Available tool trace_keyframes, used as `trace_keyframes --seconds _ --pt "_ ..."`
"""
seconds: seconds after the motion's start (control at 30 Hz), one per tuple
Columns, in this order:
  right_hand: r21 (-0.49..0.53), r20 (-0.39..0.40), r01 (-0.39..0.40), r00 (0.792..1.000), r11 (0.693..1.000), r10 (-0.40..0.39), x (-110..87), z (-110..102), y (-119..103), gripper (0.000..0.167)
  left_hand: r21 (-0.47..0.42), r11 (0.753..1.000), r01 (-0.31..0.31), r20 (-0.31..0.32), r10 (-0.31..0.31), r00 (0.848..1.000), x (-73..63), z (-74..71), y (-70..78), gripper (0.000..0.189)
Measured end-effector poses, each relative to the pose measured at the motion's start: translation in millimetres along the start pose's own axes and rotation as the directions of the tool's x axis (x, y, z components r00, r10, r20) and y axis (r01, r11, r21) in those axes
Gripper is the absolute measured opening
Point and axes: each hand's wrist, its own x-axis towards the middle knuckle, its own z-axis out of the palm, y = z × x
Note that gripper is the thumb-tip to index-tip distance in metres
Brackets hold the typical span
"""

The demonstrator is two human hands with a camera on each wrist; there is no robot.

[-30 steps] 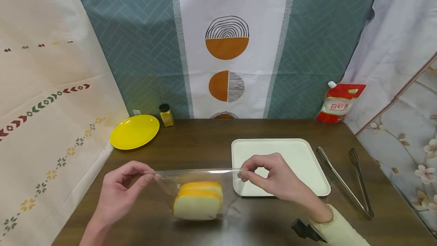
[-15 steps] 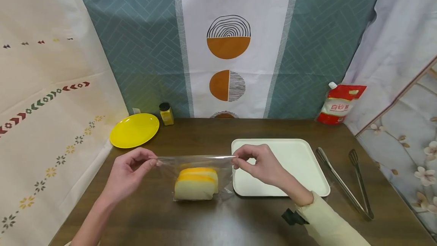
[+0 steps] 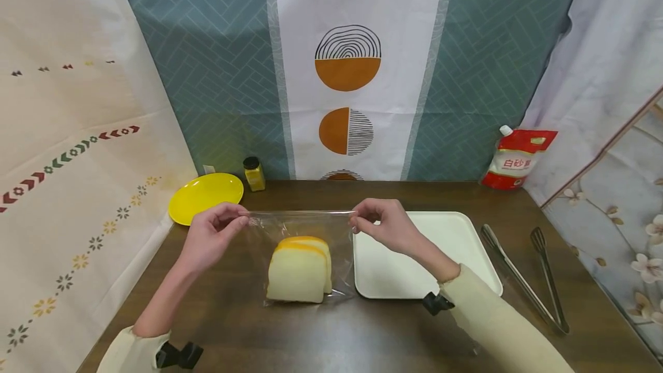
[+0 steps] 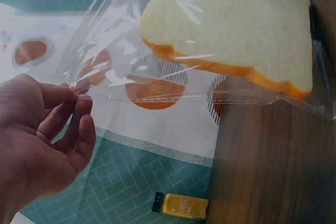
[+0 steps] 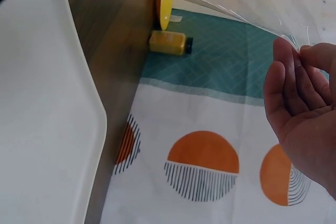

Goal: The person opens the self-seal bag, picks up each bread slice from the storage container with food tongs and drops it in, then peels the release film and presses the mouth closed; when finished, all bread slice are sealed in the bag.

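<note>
A clear plastic bag (image 3: 342,258) hangs upright in front of me with its top edge stretched flat between my hands. Inside it stand bread slices (image 3: 297,272), pale with orange-brown crust, one behind another. My left hand (image 3: 214,235) pinches the bag's top left corner between thumb and fingertips, while my right hand (image 3: 385,226) pinches the top right corner. In the left wrist view a bread slice (image 4: 226,30) shows large through the film, away from the left hand (image 4: 47,135). The right wrist view shows the right hand (image 5: 304,87) with the film's corner between thumb and forefinger.
Behind the right hand lies a white tray (image 3: 430,275), with metal tongs (image 3: 528,289) to its right. A yellow plate (image 3: 199,197) and a small yellow jar (image 3: 254,174) stand back left. A red and white pouch (image 3: 515,160) leans at the back right corner.
Both hands have risen and moved away from me, carrying the bag with the bread up and back. The bread's broad face now shows more fully. Both hands keep their pinch.
</note>
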Motion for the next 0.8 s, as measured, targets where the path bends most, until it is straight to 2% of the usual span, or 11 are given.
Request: trace_keyframes --seconds 0.17,0.57,0.8 --pt "-0.017 0.011 -0.03 0.999 0.999 0.03 11.8 -1.2 9.2 0.006 0.013 0.999 0.048 0.003 -0.048 0.999 12.6 3.5 -7.9 0.016" --pt "-0.026 0.01 -0.106 0.994 0.994 0.106 34.0 0.0 35.3 0.006 -0.035 0.995 0.091 0.007 -0.091 0.996 40.8 13.1 -35.1 0.017" --pt "-0.015 0.009 -0.184 0.983 0.983 0.184 43.5 2.6 53.7 0.009 0.049 0.99 0.13 0.004 -0.13 0.991 55.7 20.7 -48.7 0.016"
